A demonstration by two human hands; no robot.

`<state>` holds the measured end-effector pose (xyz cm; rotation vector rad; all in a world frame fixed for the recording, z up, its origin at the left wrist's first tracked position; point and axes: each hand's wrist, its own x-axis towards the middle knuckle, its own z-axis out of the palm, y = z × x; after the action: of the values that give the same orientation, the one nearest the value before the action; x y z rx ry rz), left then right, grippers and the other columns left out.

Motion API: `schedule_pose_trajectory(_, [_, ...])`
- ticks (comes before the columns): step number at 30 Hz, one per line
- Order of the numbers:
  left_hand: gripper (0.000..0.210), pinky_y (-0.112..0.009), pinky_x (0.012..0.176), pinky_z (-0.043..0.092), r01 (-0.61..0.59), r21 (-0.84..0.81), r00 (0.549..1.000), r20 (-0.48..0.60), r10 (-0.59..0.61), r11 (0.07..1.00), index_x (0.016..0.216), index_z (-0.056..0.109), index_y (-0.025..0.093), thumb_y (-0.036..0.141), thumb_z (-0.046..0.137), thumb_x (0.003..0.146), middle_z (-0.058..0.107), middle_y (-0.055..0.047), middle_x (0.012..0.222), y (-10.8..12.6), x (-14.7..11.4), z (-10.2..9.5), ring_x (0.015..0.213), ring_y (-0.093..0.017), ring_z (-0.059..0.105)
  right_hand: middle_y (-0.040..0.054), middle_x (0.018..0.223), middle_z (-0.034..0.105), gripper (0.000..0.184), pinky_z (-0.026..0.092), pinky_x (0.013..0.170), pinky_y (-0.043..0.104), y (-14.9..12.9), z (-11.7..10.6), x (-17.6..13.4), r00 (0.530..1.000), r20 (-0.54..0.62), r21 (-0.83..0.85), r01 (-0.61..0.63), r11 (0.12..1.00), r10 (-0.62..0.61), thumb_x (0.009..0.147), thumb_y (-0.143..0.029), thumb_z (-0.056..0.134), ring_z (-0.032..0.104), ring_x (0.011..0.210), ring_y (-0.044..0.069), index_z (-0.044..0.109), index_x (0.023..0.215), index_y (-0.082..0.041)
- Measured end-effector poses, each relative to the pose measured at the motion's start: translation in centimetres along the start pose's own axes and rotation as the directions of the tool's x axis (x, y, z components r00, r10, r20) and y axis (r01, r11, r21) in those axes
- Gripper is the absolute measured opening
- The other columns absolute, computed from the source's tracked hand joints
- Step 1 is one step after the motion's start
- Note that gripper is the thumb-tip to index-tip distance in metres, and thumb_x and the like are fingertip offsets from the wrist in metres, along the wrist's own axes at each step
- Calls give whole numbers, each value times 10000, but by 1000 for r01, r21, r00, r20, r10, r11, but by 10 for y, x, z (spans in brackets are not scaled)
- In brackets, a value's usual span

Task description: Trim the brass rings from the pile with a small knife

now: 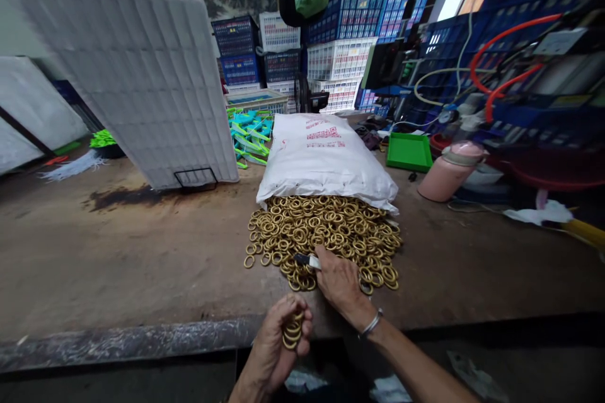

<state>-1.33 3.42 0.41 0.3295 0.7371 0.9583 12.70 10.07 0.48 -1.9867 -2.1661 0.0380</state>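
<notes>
Several brass-coloured rings (292,332) lie stacked in my left hand (278,337), its fingers curled round them at the table's front edge. My right hand (338,280) rests over the near side of a heap of the same rings (326,220). Between its thumb and fingers is a small tool with a black tip and a light body (307,260), mostly covered by the hand; its kind I cannot make out. The heap spills from the mouth of a white woven sack (326,157) with red print, lying on the wooden table (142,264).
A white quilted panel (137,82) stands upright at the left in a black wire stand (195,177). Green and blue plastic pieces (249,135) lie behind it. To the right are a green tray (409,151) and a pink bottle (451,170). Stacked crates (345,56) fill the back.
</notes>
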Motion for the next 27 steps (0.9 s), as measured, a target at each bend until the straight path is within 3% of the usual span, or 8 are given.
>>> schedule_pose_trajectory(5, [227, -151, 382, 319, -57, 20, 998, -28, 57, 998, 664, 513, 126, 316, 636, 686, 559, -31, 698, 2, 5, -4, 564, -94, 516, 4, 699, 628, 121, 212, 519, 250, 4, -4, -1, 999, -39, 107, -3, 994, 7, 759, -132, 437, 562, 601, 126, 506, 827, -204])
schedule_pose_trajectory(10, [236, -142, 326, 262, -196, 309, 975, -37, 217, 931, 735, 510, 167, 378, 612, 706, 473, 50, 544, 4, 12, 4, 402, -52, 390, -16, 632, 567, 73, 239, 526, 229, 9, -5, -8, 998, -58, 305, -16, 952, 35, 744, -162, 438, 497, 564, 108, 498, 757, -200])
schedule_pose_trajectory(13, [202, -158, 362, 314, -285, 537, 934, -31, 357, 794, 811, 553, 176, 357, 587, 725, 475, 59, 517, 4, 17, 8, 387, -54, 393, -41, 539, 472, 114, 259, 508, 213, 10, -2, -12, 997, -5, 499, -60, 865, 72, 753, -228, 429, 424, 511, 98, 474, 654, -196])
schedule_pose_trajectory(16, [161, -225, 640, 449, -450, 697, 841, 122, 526, 558, 858, 609, 169, 258, 579, 727, 624, -28, 762, 3, 19, 8, 680, -129, 570, -45, 544, 445, 153, 304, 519, 200, 10, 1, -15, 994, 62, 701, -106, 705, 89, 733, -275, 442, 414, 534, 98, 464, 608, -190])
schedule_pose_trajectory(18, [194, -267, 781, 427, -527, 742, 791, 250, 558, 414, 922, 616, 175, 212, 541, 747, 643, -61, 910, 1, 20, 7, 843, -169, 577, -46, 574, 465, 97, 328, 526, 195, 10, 2, -18, 986, 141, 802, -168, 574, 91, 699, -268, 467, 426, 552, 97, 495, 660, -184])
schedule_pose_trajectory(21, [222, -272, 789, 419, -566, 764, 770, 356, 530, 310, 970, 601, 184, 192, 480, 783, 647, -63, 929, -1, 21, 5, 853, -170, 579, -50, 601, 484, 132, 342, 521, 191, 11, 2, -24, 960, 258, 868, -278, 412, 106, 672, -264, 486, 437, 560, 96, 535, 758, -177])
schedule_pose_trajectory(24, [171, -246, 709, 429, -536, 773, 797, 332, 505, 338, 885, 606, 179, 222, 468, 793, 634, -40, 823, -1, 21, 7, 759, -148, 571, -44, 603, 503, 154, 355, 542, 196, 9, -1, -28, 943, 314, 878, -333, 344, 109, 672, -282, 490, 449, 564, 95, 565, 744, -169])
schedule_pose_trajectory(27, [153, -196, 527, 397, -405, 747, 883, 171, 437, 527, 778, 564, 169, 305, 494, 777, 554, 11, 636, -1, 21, 12, 547, -94, 495, -32, 603, 527, 172, 367, 567, 204, 6, -4, -29, 940, 320, 870, -341, 357, 120, 677, -306, 495, 465, 569, 97, 579, 707, -160])
